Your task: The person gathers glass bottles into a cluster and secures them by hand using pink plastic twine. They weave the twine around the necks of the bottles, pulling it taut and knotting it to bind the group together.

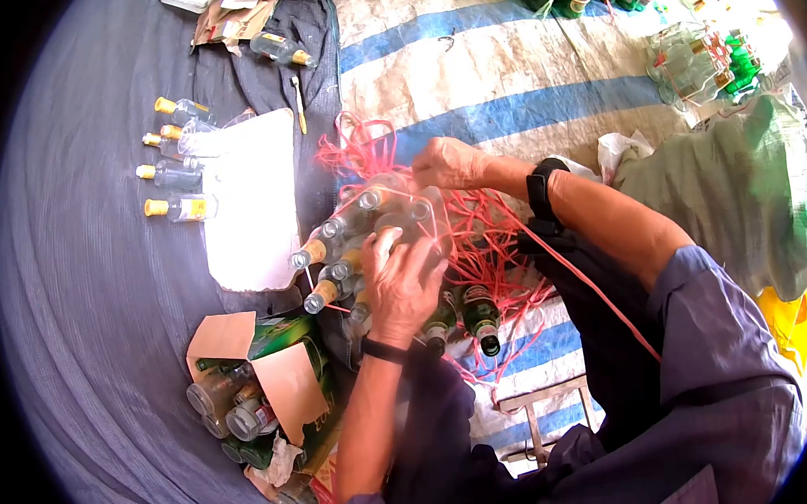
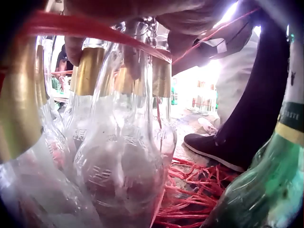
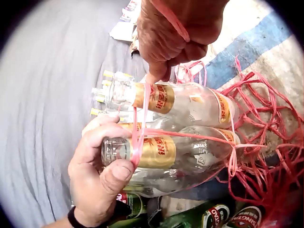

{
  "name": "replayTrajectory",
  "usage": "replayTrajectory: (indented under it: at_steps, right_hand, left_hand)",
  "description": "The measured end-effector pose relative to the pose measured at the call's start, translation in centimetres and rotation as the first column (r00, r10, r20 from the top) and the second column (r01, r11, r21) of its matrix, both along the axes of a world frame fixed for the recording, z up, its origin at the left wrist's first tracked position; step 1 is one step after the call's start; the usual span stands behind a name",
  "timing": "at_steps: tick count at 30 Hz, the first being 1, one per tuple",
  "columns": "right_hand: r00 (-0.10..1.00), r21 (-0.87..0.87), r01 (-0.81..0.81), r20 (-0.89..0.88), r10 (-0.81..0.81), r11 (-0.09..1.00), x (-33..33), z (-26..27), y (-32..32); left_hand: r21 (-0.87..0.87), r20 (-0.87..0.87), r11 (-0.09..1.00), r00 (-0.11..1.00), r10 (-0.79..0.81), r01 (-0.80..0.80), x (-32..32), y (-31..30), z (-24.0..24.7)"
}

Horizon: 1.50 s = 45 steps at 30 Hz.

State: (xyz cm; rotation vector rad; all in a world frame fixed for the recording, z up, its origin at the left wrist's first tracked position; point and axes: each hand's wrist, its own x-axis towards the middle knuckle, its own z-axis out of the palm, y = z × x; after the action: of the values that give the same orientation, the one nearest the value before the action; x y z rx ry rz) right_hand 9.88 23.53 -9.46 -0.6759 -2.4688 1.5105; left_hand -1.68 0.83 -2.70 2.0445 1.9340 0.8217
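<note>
A bundle of clear glass bottles point(image 1: 343, 220) with gold neck labels stands in front of me, bound by pink plastic string point(image 3: 190, 134). My left hand point(image 1: 401, 284) grips the neck of a near bottle point(image 3: 152, 152), thumb on the string at its neck. On the far side, my right hand point(image 3: 178, 40) is curled into a fist with string wrapped across it, close above another bottle's neck. From the left wrist, the clear bottles point(image 2: 121, 161) fill the view, and a strand crosses their necks. Part of the left hand's grip is hidden behind the bottles.
Tangled pink string point(image 1: 485, 248) lies beside the bundle. Green beer bottles point(image 1: 480, 316) lie near my legs. A carton of bottles point(image 1: 287, 386) sits at the lower left. Small yellow-capped bottles point(image 1: 187, 207) lie beside a white board point(image 1: 250, 196). A green sack point(image 1: 720, 190) stands right.
</note>
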Motion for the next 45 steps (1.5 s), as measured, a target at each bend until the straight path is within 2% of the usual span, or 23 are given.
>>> replayTrajectory:
  at_steps: [3,6,8,10,11,15,16,17,18,19,20,22,24,26,28,30,32,34,36,37,40,44,45]
  right_hand:
    - [0.999,0.061,0.0,0.038,-0.002,0.998,-0.3,0.0,0.7]
    - [0.999,-0.032,-0.006,0.051,0.008,0.999,-0.6,-0.7,1.0]
    - [0.999,-0.022,-0.026,-0.02,0.026,0.999,-1.2,-1.2,0.7]
    - [0.999,-0.06,-0.032,0.037,0.034,0.998,-1.3,-1.2,0.9]
    - [0.995,-0.095,-0.03,0.09,0.038,0.995,-1.3,-1.0,1.1]
    - [0.994,-0.095,-0.061,0.082,0.069,0.994,-1.3,-0.8,1.7]
    - [0.99,-0.02,-0.091,0.103,0.093,0.996,-1.6,-0.5,1.7]
    - [0.985,0.053,-0.124,0.125,0.116,0.991,-1.8,-0.2,1.6]
    - [0.985,0.047,-0.125,0.126,0.118,0.991,-2.0,0.2,1.4]
    - [0.984,0.075,-0.12,0.142,0.109,0.99,-2.2,0.4,1.5]
    - [0.983,0.105,-0.116,0.157,0.098,0.988,-2.3,0.8,1.6]
    - [0.982,0.103,-0.122,0.155,0.105,0.987,-2.4,0.4,1.5]
    - [0.98,0.064,-0.122,0.168,0.11,0.991,-2.4,-0.3,1.2]
    - [0.982,0.022,-0.11,0.154,0.105,0.994,-2.3,-0.6,1.0]
    - [0.983,-0.015,-0.055,0.173,0.057,0.998,-2.2,-1.1,0.7]
    - [0.986,0.033,-0.05,0.16,0.044,0.998,-2.1,-1.7,0.8]
    - [0.976,-0.007,-0.077,0.202,0.077,0.997,-1.9,-2.0,1.1]
    - [0.973,-0.015,-0.075,0.218,0.076,0.997,-2.2,-1.8,1.1]
    - [0.95,-0.151,-0.036,0.303,0.081,0.988,-2.3,-1.1,0.7]
    - [0.949,-0.156,-0.038,0.304,0.084,0.987,-2.3,-0.8,0.5]
    - [0.938,-0.272,0.049,0.342,0.049,0.961,-2.1,0.2,0.0]
    - [0.941,-0.341,0.095,0.337,0.027,0.935,-0.3,1.0,-0.3]
    - [0.939,-0.382,0.119,0.342,0.021,0.916,0.1,1.0,-0.3]
  left_hand:
    - [-0.003,0.051,1.0,0.999,-0.001,0.001,0.0,0.0,1.4]
    - [0.034,0.108,0.999,0.994,-0.005,0.001,-0.3,0.1,2.3]
    - [0.062,0.172,0.995,0.983,0.071,-0.082,-0.6,1.3,1.9]
    - [0.029,0.16,0.985,0.973,0.163,-0.17,-0.6,2.6,1.4]
    - [0.005,0.196,0.987,0.968,0.159,-0.163,-0.9,3.2,0.6]
    - [-0.022,0.276,0.991,0.952,0.132,-0.131,-2.1,4.4,-1.1]
    - [-0.027,0.277,0.991,0.952,0.13,-0.128,-2.4,4.6,-0.7]
    - [-0.142,0.264,0.982,0.951,0.159,-0.125,-2.9,4.5,-0.3]
    - [-0.254,0.247,0.959,0.951,0.187,-0.123,-3.1,4.4,0.1]
    - [-0.358,0.244,0.916,0.929,0.277,-0.179,-2.8,4.5,0.9]
    - [-0.357,0.245,0.917,0.929,0.277,-0.179,-2.3,4.5,0.6]
    - [-0.207,0.249,0.959,0.937,0.244,-0.195,-1.7,4.3,0.2]
    - [-0.205,0.201,0.966,0.959,0.198,-0.157,-2.1,4.3,0.1]
    - [-0.3,0.393,0.95,0.897,0.199,-0.079,-2.9,4.4,-0.1]
    - [-0.261,0.384,0.965,0.913,0.141,-0.039,-3.4,4.5,-0.3]
    - [-0.359,0.4,0.933,0.908,0.12,0.035,-3.8,4.9,-0.4]
    - [-0.43,0.584,0.903,0.766,0.269,0.011,-3.9,4.8,-0.8]
    - [-0.387,0.719,0.922,0.628,0.299,0.005,-3.7,4.9,-0.9]
    - [-0.484,0.724,0.871,0.599,0.343,0.087,-4.5,5.0,-0.2]
    - [-0.479,0.75,0.871,0.565,0.343,0.108,-4.7,5.2,-0.4]
    - [-0.453,0.739,0.887,0.594,0.32,0.086,-4.8,4.9,-0.7]
    - [-0.41,0.61,0.911,0.753,0.245,0.036,-4.8,4.5,-1.2]
    - [-0.411,0.609,0.911,0.754,0.248,0.033,-4.8,4.5,-1.5]
